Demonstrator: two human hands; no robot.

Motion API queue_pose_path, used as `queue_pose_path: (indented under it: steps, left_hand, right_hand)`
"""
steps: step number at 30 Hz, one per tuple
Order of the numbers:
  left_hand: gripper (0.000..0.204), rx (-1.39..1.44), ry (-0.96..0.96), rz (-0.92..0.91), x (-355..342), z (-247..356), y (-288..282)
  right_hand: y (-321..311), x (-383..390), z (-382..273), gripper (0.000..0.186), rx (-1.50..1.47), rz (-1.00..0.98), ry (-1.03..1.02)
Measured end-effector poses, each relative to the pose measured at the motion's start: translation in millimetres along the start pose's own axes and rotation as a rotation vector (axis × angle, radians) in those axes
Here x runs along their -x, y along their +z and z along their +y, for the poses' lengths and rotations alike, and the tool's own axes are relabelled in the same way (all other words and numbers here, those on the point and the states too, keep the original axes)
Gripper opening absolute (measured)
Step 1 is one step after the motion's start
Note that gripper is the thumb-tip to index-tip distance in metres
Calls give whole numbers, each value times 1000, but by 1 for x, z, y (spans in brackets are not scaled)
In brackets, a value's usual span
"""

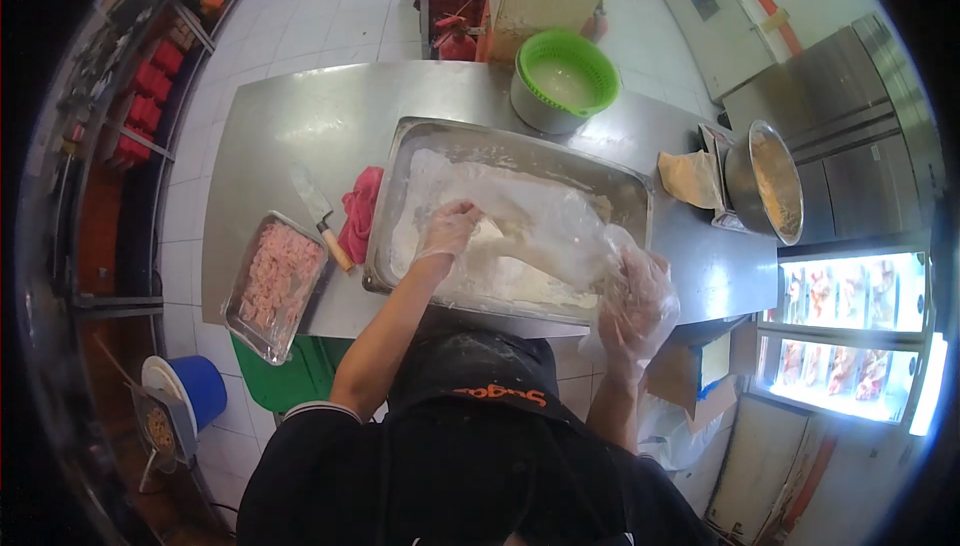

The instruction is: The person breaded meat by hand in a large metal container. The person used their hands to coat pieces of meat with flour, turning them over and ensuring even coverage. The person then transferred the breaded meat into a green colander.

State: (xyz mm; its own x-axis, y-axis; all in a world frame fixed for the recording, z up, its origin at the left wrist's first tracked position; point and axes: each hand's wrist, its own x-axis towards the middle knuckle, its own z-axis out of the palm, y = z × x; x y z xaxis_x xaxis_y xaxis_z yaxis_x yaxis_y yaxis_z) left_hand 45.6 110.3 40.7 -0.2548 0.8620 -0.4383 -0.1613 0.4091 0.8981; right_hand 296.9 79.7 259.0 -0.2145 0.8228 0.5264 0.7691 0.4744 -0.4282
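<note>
A large steel tray on the table holds a spread of white flour-like powder. Over its right part, a clear plastic bag is stretched out, with whitish powder clinging to it. My right hand, in a clear glove, grips the bunched end of this bag at the tray's front right corner. Also gloved, my left hand is over the powder at the tray's middle left with its fingers curled together. What those fingers hold, if anything, is too unclear to make out; the bag's other end lies close by.
Left of the tray are a red cloth, a knife and a pan of chopped pink meat. Behind it stands a pot with a green basket. A steel bowl and brown paper sit at right.
</note>
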Motion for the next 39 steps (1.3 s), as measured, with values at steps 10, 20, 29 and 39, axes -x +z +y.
queue_pose_path:
  steps: [10,20,29,39]
  left_hand:
    - [31,-16,16,43,6,15,5]
    - [22,205,117,23,-1,-7,2]
    - [23,69,217,61,14,19,4]
    - [23,-6,341,128,35,40,3]
  right_hand:
    - [1,-3,-5,35,-111,15,55]
    - [5,2,50,30,-320,170,196]
    - [9,-1,72,22,-715,137,419]
    - [61,20,139,26,-773,147,633]
